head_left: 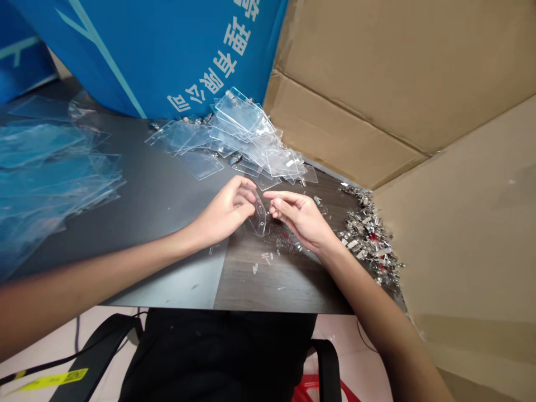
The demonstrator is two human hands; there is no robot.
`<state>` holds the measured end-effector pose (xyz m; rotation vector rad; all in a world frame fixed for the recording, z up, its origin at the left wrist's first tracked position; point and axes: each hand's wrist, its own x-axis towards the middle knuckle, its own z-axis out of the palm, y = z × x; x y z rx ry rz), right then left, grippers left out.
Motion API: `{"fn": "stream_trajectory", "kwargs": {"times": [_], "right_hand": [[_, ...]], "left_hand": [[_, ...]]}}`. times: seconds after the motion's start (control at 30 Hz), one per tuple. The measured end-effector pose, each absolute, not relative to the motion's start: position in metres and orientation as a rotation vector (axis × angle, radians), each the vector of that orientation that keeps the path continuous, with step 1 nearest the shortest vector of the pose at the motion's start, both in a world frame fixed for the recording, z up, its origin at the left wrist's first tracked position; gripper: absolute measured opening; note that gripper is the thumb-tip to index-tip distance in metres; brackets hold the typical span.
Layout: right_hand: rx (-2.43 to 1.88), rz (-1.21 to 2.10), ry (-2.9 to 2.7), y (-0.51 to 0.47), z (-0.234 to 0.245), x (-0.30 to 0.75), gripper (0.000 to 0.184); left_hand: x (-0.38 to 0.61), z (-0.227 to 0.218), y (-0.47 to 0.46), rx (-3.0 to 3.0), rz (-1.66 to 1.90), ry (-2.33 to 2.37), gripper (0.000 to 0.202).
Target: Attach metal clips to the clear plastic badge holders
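My left hand (pixel 234 206) is closed on a clear plastic badge holder (pixel 260 218), whose slotted edge faces right. Close by on the right, my right hand (pixel 299 215) has its index finger stretched toward the holder. Its thumb and other fingers are curled together, and whether something small sits between them is hidden. Under the hands, small clear plastic strips (pixel 266 257) lie scattered on the dark table. Just beyond them is a heap of clear badge holders (pixel 247 134), some with metal clips.
A pile of metal clips (pixel 368 234) lies along the table's right edge against cardboard (pixel 469 223). Stacks of clear plastic sleeves (pixel 54 173) cover the left side. A blue printed panel (pixel 167 50) stands behind. The table's near edge (pixel 251 310) is by my lap.
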<state>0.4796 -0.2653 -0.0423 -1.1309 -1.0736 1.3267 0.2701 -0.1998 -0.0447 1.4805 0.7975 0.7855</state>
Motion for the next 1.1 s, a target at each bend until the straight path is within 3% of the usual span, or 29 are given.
{"fn": "stream_trajectory", "kwargs": {"times": [0.47,0.73,1.1], "right_hand": [[-1.247,1.189,-1.172,-0.266,-0.037,0.473,0.041],[-1.267,1.187,-1.276,-0.268,-0.032,0.472,0.048],[-1.222,1.223,-1.389,-0.271,-0.029,0.47,0.044]], "left_hand": [[0.268,-0.044,-0.2,1.513,0.864,0.793,0.05],[0.269,-0.044,-0.201,1.476,0.887,0.765,0.047],[0.268,-0.047,-0.203,1.509,0.825,0.772,0.046]]}}
